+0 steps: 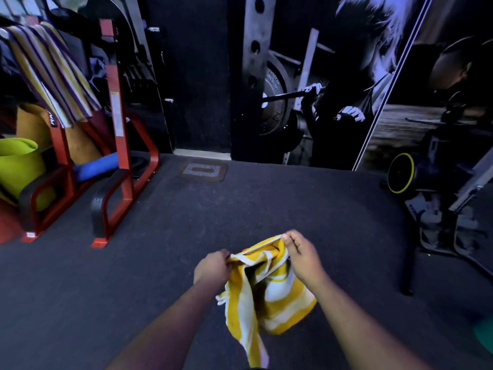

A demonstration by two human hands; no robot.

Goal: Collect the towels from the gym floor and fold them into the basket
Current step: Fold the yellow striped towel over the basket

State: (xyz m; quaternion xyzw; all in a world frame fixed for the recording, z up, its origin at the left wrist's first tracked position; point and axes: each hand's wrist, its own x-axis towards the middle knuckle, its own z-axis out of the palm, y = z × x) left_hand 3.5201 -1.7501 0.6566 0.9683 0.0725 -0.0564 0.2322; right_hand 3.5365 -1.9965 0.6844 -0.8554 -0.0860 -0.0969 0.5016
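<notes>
Yellow-and-white striped towel [266, 287] hangs between my hands above the dark gym floor [133, 276]. My left hand [213, 268] pinches one top corner, my right hand [301, 256] pinches the other edge. Another striped towel [50, 73] drapes over the red rack [120, 145]; its label is unreadable.

Left hand [213, 268]: fingertips buried in yellow striped towel [266, 292]; grip detail not visible. Towel's hanging tail cut by bottom edge. Both forearms run out of frame at bottom. Lime-green tub [18, 164]: cut by left edge, lower part behind red rack [120, 145]. Teal object [484, 335] at right edge: mostly cropped, blurred, unidentifiable. Exercise bike [437, 188]: dark, partly cropped at right. Striped towel on rack [50, 70]: upper end cut off.
</notes>
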